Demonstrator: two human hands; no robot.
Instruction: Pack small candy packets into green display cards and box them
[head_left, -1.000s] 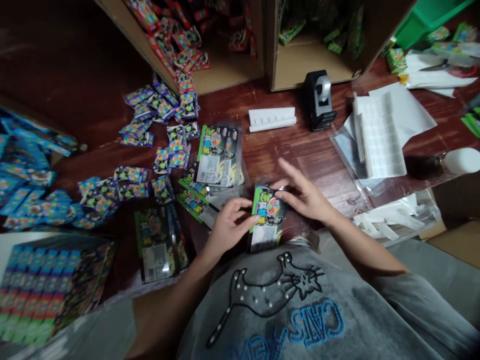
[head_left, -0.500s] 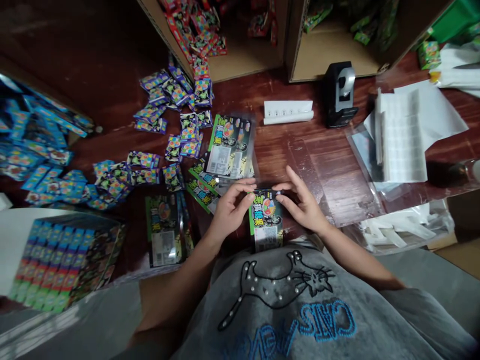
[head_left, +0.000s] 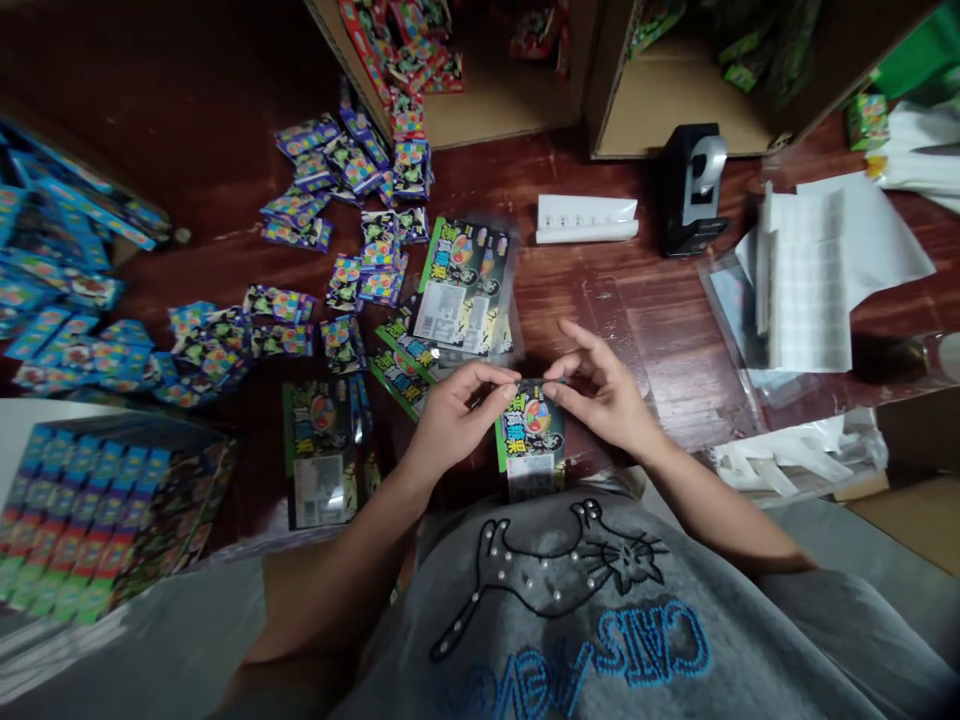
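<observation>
A green and black candy packet in a clear bag (head_left: pixel 531 440) lies at the near table edge against my grey shirt. My left hand (head_left: pixel 454 418) pinches the bag's top left corner. My right hand (head_left: pixel 600 395) pinches the top right corner, with its other fingers spread. Just beyond my left hand lies a stack of finished bagged packets (head_left: pixel 461 290), and another bagged packet (head_left: pixel 322 455) lies to the left.
Small purple candy packs (head_left: pixel 330 250) are scattered over the dark wooden table, blue ones (head_left: pixel 60 290) at far left. Open cardboard boxes (head_left: pixel 495 100) stand at the back. A black tape dispenser (head_left: pixel 690 190), a white strip (head_left: pixel 585 218), sticker sheets (head_left: pixel 806 275) and a printed carton (head_left: pixel 105 520) lie around.
Both hands have shifted from the packet's sides to its top edge and now pinch the bag's corners. The view has moved slightly.
</observation>
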